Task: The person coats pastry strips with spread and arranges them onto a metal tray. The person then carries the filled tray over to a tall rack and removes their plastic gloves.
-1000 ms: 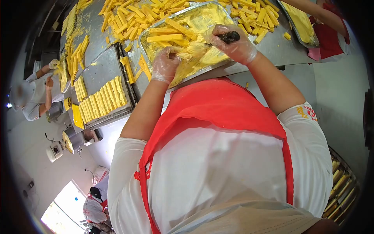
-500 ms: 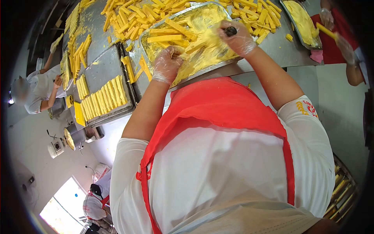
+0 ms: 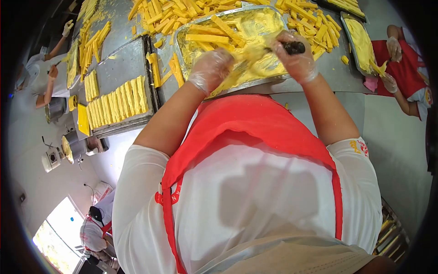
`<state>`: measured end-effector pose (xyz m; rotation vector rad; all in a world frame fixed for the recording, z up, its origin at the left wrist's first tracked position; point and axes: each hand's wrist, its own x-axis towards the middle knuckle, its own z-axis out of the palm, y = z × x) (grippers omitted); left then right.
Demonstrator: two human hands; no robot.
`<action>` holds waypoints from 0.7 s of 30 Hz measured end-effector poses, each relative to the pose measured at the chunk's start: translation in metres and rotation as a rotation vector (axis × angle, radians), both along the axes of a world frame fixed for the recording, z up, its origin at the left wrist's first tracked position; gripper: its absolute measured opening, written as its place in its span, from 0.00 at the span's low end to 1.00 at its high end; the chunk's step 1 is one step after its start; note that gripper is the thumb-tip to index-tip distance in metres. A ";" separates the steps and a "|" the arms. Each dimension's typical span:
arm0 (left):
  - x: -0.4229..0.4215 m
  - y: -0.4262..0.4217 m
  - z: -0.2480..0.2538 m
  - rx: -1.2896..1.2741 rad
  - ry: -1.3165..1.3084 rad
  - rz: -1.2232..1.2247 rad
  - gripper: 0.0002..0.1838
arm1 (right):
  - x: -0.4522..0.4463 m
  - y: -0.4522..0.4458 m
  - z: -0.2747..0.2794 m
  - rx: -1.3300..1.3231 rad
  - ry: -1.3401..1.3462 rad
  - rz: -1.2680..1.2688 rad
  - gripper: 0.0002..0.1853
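Note:
My right hand [image 3: 295, 59], in a clear plastic glove, is closed around the dark handle of a spatula [image 3: 293, 47]; its blade is smeared by motion over the yellow cream. My left hand [image 3: 212, 71], gloved too, is curled over the near left part of a metal tray [image 3: 179, 45]. A yellow cake stick [image 3: 238, 69] shows blurred at its fingertips, facing the blade. Thick yellow cream [image 3: 258, 23] coats the tray. Several bare cake sticks [image 3: 207, 38] lie in its left part, just beyond my left hand.
Loose cake sticks [image 3: 169, 13] are heaped behind the tray. To the left, a dark-edged baking tray [image 3: 121, 55] holds rows of coated sticks [image 3: 121, 102]. A co-worker in a red apron [image 3: 388, 59] works at another cream tray [image 3: 358, 41] at right; another person [image 3: 39, 75] stands far left.
My view has shifted slightly, and the tray sits a little further right. My hands remain over it, the left one closer to the spatula blade. The right co-worker's stick now hangs lower, at their tray's edge.

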<state>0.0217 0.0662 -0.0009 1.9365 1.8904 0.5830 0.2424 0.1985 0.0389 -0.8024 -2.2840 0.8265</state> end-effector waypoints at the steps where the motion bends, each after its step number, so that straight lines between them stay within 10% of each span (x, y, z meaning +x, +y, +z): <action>1: -0.002 0.001 0.000 0.010 0.153 -0.232 0.13 | -0.007 -0.007 0.008 0.032 0.064 0.095 0.06; 5: -0.010 -0.006 -0.004 0.256 0.235 -0.368 0.10 | -0.003 0.017 -0.027 -0.265 -0.085 -0.176 0.09; 11: -0.013 0.023 -0.005 -0.190 -0.150 0.070 0.11 | -0.027 -0.038 0.019 -0.093 0.039 0.033 0.07; 17: -0.083 -0.013 0.020 -0.125 -0.267 0.084 0.13 | -0.001 -0.003 -0.049 0.037 -0.047 -0.174 0.06; 21: -0.220 -0.096 0.012 0.315 -0.012 0.622 0.16 | -0.003 -0.003 -0.059 -0.131 0.031 -0.198 0.07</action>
